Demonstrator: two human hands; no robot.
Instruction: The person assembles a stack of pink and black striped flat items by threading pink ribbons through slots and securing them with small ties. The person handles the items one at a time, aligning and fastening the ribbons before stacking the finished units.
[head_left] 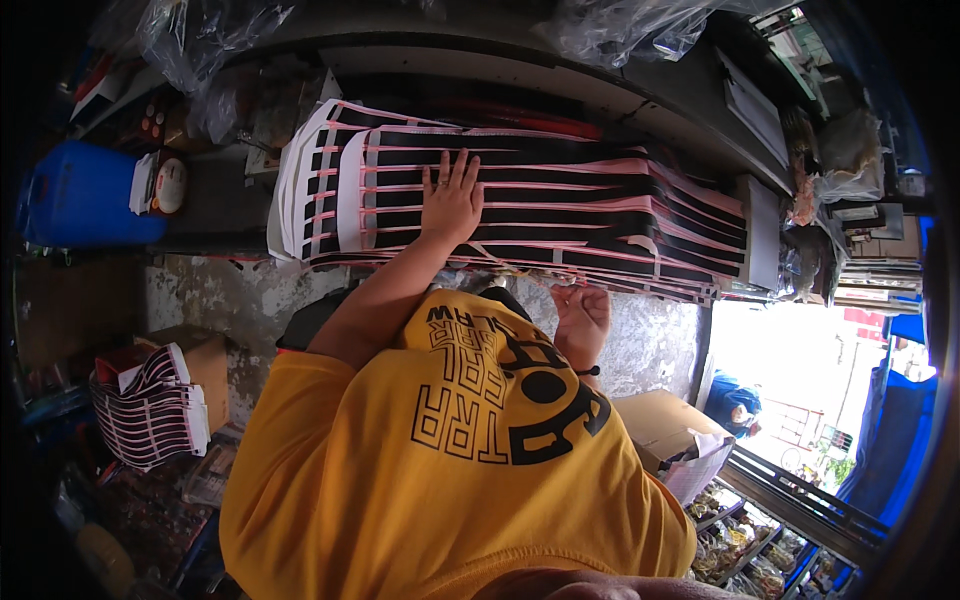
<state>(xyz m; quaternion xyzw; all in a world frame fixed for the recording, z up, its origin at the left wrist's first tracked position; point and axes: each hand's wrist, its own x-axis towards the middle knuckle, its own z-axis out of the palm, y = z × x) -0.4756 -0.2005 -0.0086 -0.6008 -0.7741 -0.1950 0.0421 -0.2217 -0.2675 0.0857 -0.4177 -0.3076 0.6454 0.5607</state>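
A stack of long sheets [560, 187] with black stripes between pink-and-white lines lies lengthwise across the bench. My left hand [455, 197] rests flat on it, fingers spread, toward the stack's left part. White sheet ends [296, 190] fan out at the left, and the right part bends downward. At the near edge, my right hand [582, 318] is closed with fingertips pinched together, close to some thin loose strands [535, 273] hanging along that edge. Whatever sits between those fingertips is too small to make out.
A blue container [85, 195] stands at the far left. Clear plastic bags [630, 30] hang above the bench. More striped sheets [150, 405] sit by a cardboard box [195, 370] at lower left. Another carton [655, 425] is at my right, near a bright doorway with a person [735, 405] outside.
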